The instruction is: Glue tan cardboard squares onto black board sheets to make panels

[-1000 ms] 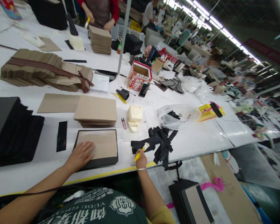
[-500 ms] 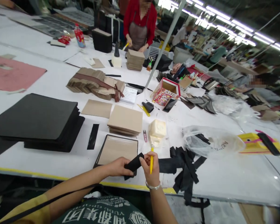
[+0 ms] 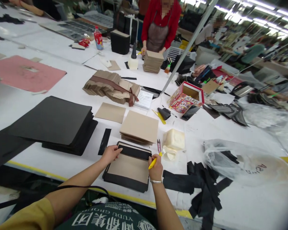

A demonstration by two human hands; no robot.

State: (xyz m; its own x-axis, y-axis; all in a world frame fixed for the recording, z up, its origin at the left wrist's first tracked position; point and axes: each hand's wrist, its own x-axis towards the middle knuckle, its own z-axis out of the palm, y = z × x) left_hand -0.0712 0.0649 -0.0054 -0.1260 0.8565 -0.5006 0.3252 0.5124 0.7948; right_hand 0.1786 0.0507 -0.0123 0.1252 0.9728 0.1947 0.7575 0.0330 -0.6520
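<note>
Left hand (image 3: 111,154) and right hand (image 3: 155,167) are pinching the strip (image 3: 135,152), the right also gripping a brush (image 3: 154,162); stack (image 3: 139,127), snips (image 3: 159,145) and tub (image 3: 174,139) are crowding the far side.

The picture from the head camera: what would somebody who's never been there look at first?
Probably the bright red shirt across the table, behind a stack of brown boards. Then the red patterned box, to the right of the slanting pole. Up close, a black strip lies between the left hand and the right hand, which holds a yellow brush.
</note>
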